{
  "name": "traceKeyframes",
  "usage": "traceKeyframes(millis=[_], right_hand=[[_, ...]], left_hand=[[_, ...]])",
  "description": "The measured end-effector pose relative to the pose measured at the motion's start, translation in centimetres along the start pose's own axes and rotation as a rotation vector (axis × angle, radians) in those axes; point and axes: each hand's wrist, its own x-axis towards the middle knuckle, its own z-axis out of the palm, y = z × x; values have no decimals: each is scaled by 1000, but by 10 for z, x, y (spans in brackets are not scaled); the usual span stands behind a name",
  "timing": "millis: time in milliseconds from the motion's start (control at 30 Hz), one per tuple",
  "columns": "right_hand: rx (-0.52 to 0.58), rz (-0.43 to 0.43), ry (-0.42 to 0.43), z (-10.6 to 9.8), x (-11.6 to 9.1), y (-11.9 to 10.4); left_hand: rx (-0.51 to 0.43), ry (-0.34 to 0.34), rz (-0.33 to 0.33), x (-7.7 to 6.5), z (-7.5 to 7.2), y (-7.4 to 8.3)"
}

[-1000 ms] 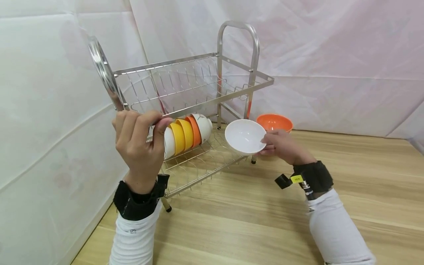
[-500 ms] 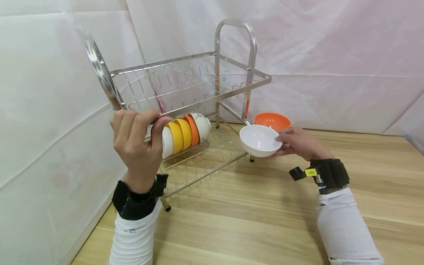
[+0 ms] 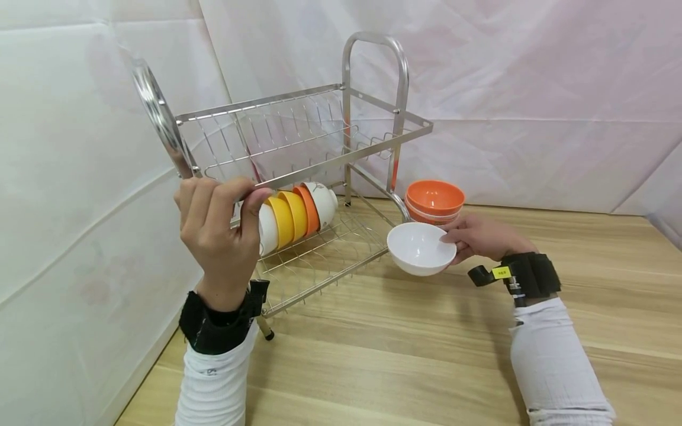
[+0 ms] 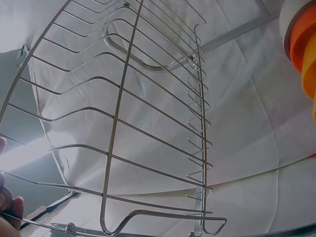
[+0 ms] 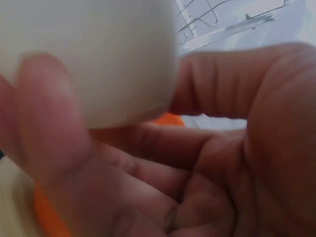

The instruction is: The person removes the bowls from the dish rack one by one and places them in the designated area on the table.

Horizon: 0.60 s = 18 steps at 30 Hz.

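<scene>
A white bowl [image 3: 421,249] is held by its right rim, tilted with its inside showing, in my right hand [image 3: 482,238]. The right wrist view shows fingers under the bowl's pale outside [image 5: 108,59] and the thumb at its side. My left hand [image 3: 218,234] pinches the front upper rail of a two-tier metal dish rack [image 3: 346,160], near its left end. On the lower tier, bowls stand on edge in a row: a white one [image 3: 268,229] partly behind the left hand, yellow ones [image 3: 283,222], an orange one [image 3: 309,207] and a patterned white one [image 3: 326,206].
Just behind the held bowl, a stack of bowls [image 3: 436,196], orange on top, stands on the wooden table [image 3: 405,355] beside the rack's right end. A pale cloth wall [image 3: 533,160] closes off the back and the left side. The rack's upper tier has wire slots [image 4: 118,118].
My right hand has carried the white bowl rightward, then lower and nearer to me, uncovering more of the orange-topped stack. My left hand keeps its pinch on the rail.
</scene>
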Motion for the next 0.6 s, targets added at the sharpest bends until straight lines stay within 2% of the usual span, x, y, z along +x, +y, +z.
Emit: traceKeyframes(millis=[133,367,600], right_hand=[[-63,22,-48,-1,4,6],[-175,90,-76,0,9,12],[-197,93,-126,4,14,19]], left_hand=[[2,2,0,1,0,2],[7,0,-10,4,0,7],[3,-2,-5,2,0,4]])
